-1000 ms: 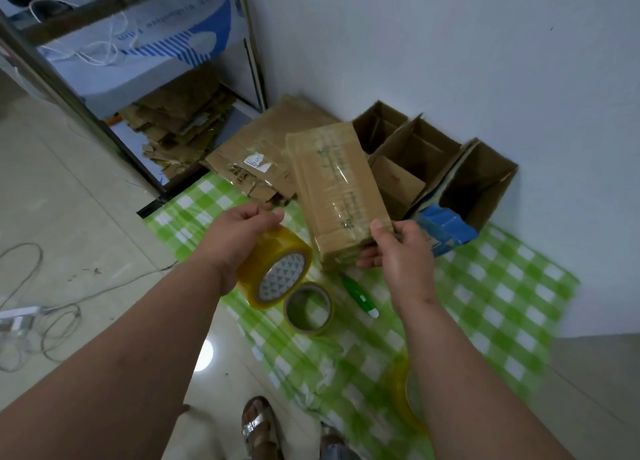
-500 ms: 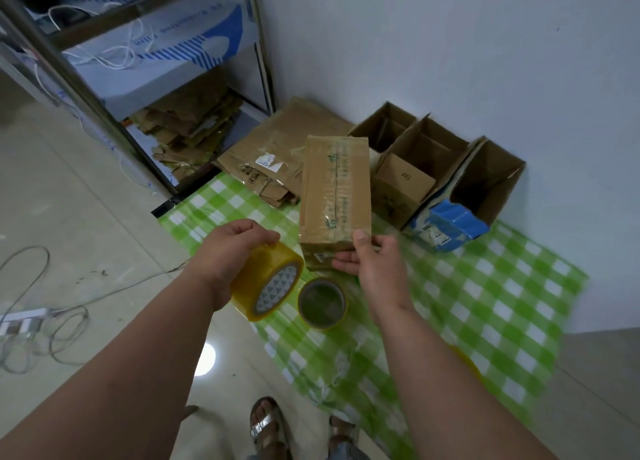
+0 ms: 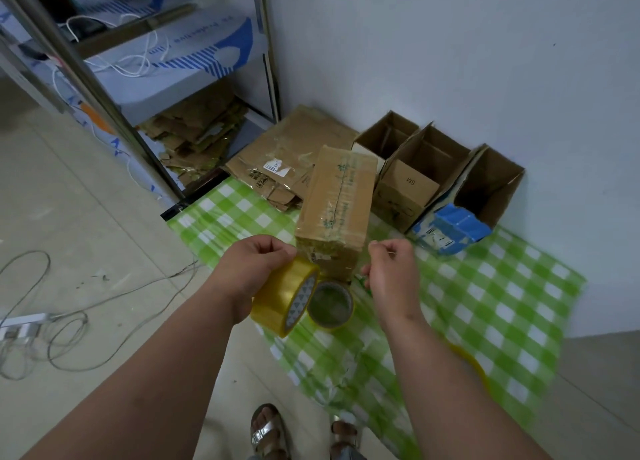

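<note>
A long, taped brown cardboard box (image 3: 337, 210) rests on the green checked cloth (image 3: 485, 303) right in front of my hands. My left hand (image 3: 252, 269) grips a roll of yellow-tinted clear tape (image 3: 287, 297) at the box's near left corner. My right hand (image 3: 391, 272) hovers at the near right corner, apart from the box, with its fingers curled. Nothing plainly shows between them. A second, thinner tape roll (image 3: 330, 305) lies flat on the cloth below the box.
Open cardboard boxes (image 3: 415, 168) and a blue-printed box (image 3: 453, 229) stand against the white wall. Flattened cardboard (image 3: 284, 154) lies beside a metal shelf (image 3: 114, 113). Cables and a power strip (image 3: 24, 322) lie on the floor at left. Another yellow roll (image 3: 474, 362) peeks from behind my right forearm.
My right hand has let go of the box, which now sits on the cloth. The left hand with the tape roll has moved up to the box's near end.
</note>
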The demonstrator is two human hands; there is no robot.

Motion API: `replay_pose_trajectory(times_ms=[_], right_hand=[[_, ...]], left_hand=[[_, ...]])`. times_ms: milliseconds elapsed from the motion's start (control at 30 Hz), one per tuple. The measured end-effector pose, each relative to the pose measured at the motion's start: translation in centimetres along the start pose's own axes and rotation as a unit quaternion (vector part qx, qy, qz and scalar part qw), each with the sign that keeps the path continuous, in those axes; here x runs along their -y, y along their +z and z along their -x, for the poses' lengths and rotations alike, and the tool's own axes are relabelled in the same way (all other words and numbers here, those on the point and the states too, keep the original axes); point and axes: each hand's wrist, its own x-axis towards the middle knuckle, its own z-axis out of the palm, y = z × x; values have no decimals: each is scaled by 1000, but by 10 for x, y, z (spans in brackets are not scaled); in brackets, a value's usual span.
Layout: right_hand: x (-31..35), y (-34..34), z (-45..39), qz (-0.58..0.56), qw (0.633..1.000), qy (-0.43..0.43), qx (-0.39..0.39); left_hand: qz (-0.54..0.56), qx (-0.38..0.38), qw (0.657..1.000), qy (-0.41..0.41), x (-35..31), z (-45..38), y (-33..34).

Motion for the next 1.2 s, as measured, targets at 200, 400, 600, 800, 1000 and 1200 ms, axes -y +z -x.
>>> replay_pose_trajectory(times_ms=[200, 400, 600, 800, 1000, 1200], right_hand=[[11, 4, 32, 15, 980, -106, 165], [16, 13, 56, 78, 916, -89, 384], [19, 3, 49, 80, 923, -134, 352], [25, -7, 46, 104, 923, -194, 317], [29, -30, 43, 116, 932, -165, 301], [27, -77, 20, 200, 921, -191, 274]], left_hand=[[47, -12, 999, 17, -3, 7, 5], [127, -75, 988, 37, -16, 14, 10], [85, -165, 979, 84, -16, 20, 7], [154, -166, 972, 60, -22, 26, 15], [253, -185, 947, 69, -33, 27, 26], [345, -253, 903, 30, -44, 19, 20]])
